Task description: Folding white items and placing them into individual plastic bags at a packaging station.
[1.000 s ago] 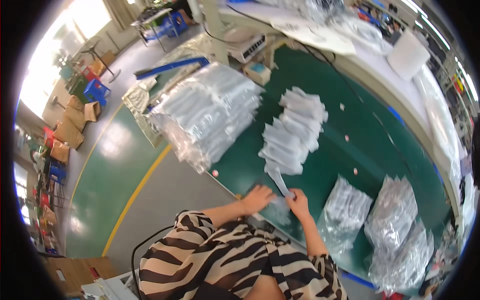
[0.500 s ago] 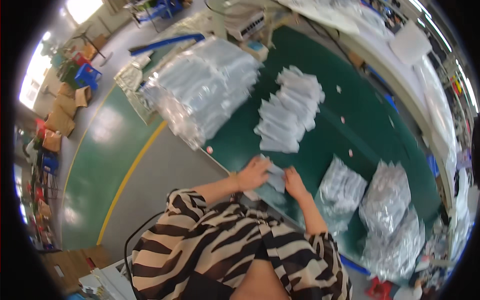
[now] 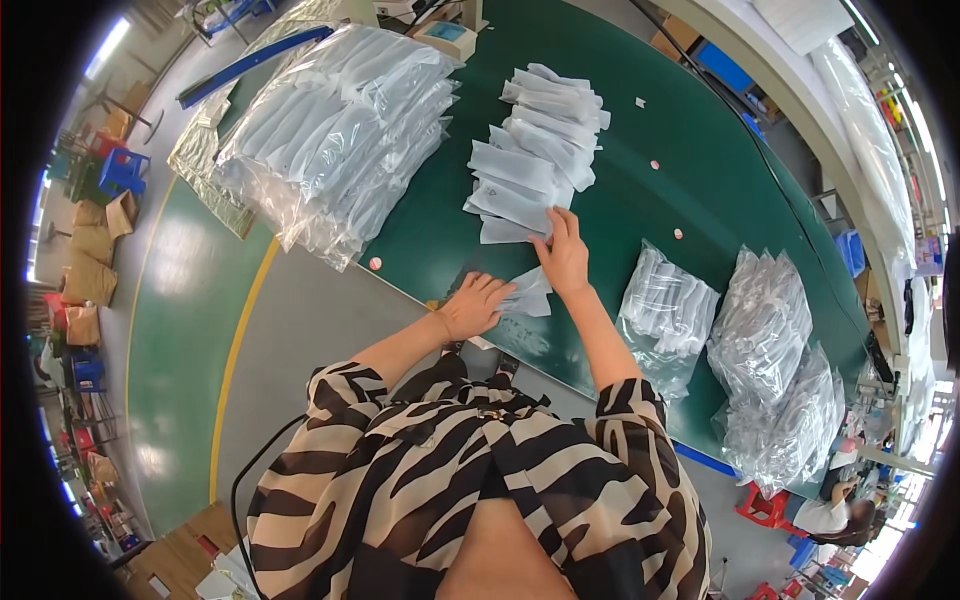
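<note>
My left hand (image 3: 477, 306) is at the near table edge, its fingers closed over the left end of a flat, whitish translucent packet (image 3: 534, 292). The rest of that packet sticks out to the right over the green table. My right hand (image 3: 566, 258) reaches to the near end of an overlapping row of similar white packets (image 3: 520, 172). Its thumb and index finger are apart, touching or just above the right end of the nearest packet. I cannot tell whether it grips it.
A large stack of bagged packets (image 3: 345, 120) stands at the far left of the green table (image 3: 640, 190). On the right lie a clear bag of packets (image 3: 668, 305) and fuller bags (image 3: 762, 320). Small red-and-white round pieces (image 3: 678, 234) dot the surface. A person (image 3: 830, 510) is at the lower right.
My right hand has left the packet I had in both hands and moved up to the row. My left hand stays with the packet. The view has shifted, showing the table lower.
</note>
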Tool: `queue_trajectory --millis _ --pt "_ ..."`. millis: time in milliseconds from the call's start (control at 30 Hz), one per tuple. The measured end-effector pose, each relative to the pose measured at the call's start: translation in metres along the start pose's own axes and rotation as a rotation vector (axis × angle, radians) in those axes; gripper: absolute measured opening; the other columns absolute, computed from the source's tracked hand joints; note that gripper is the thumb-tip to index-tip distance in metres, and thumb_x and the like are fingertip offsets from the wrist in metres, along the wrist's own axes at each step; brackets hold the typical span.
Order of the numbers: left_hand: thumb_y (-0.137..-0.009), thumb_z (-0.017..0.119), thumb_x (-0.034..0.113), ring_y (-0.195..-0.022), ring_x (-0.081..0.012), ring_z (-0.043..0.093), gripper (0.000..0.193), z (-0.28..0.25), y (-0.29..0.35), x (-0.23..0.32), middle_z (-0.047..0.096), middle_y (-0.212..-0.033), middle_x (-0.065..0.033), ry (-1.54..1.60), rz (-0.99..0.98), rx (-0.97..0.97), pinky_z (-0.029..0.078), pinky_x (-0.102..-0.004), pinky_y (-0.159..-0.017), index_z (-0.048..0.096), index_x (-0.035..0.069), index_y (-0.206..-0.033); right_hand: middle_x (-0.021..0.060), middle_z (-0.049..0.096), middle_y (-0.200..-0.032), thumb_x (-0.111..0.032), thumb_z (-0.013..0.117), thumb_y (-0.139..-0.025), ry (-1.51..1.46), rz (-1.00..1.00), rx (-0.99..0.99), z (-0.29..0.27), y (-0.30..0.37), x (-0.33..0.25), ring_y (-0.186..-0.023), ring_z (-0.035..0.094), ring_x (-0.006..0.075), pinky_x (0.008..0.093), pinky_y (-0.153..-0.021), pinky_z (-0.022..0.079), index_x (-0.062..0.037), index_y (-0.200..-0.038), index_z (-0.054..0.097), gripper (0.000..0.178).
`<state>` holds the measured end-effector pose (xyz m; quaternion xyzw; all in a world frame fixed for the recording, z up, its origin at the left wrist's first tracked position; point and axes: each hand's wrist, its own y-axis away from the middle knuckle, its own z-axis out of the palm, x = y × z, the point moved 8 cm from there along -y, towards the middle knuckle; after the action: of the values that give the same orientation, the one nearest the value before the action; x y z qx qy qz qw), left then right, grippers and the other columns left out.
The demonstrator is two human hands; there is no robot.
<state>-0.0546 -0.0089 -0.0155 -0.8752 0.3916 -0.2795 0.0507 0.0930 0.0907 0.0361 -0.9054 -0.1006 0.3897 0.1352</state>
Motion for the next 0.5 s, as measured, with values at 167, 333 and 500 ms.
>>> queue_trajectory --millis 167,333,500 --pt "-0.075 0.072 0.012 -0.110 -0.0333 0.049 0.061 0.000 0.004 0.004 0.053 -0.117 -0.0143 0.095 -0.037 -0.038 0.039 -0.0464 -0.096 0.050 0.002 -0.131 0.0142 0.061 -0.095 -0.005 0.072 -0.080 0.176 -0.056 0.016 0.025 -0.011 0.026 -0.068 0.060 0.0273 0.0381 -0.065 0.051 0.0006 -0.098 0.061 0.021" --pt "-0.074 0.072 0.013 -0.111 -0.0324 0.048 0.061 -0.002 0.010 -0.006 0.052 -0.117 -0.0129 0.136 -0.028 -0.002 0.040 -0.0455 -0.096 0.050 0.005 -0.130 0.0163 0.060 -0.087 0.004 0.061 -0.080 -0.146 0.057 -0.118 0.015 0.018 0.021 -0.075 0.062 0.0338 0.0401 -0.067 0.050 0.0003 -0.098 0.059 0.019" --pt "-0.073 0.074 0.015 -0.118 -0.0355 0.046 0.057 -0.004 0.003 -0.011 0.049 -0.126 -0.0156 0.081 0.015 0.025 0.036 -0.0524 -0.101 0.056 0.010 -0.127 0.0124 0.055 -0.079 0.007 0.059 -0.078 -0.253 0.160 -0.215 0.027 0.055 0.046 -0.069 0.057 0.0281 0.0363 -0.065 0.048 -0.0017 -0.095 0.057 0.019"
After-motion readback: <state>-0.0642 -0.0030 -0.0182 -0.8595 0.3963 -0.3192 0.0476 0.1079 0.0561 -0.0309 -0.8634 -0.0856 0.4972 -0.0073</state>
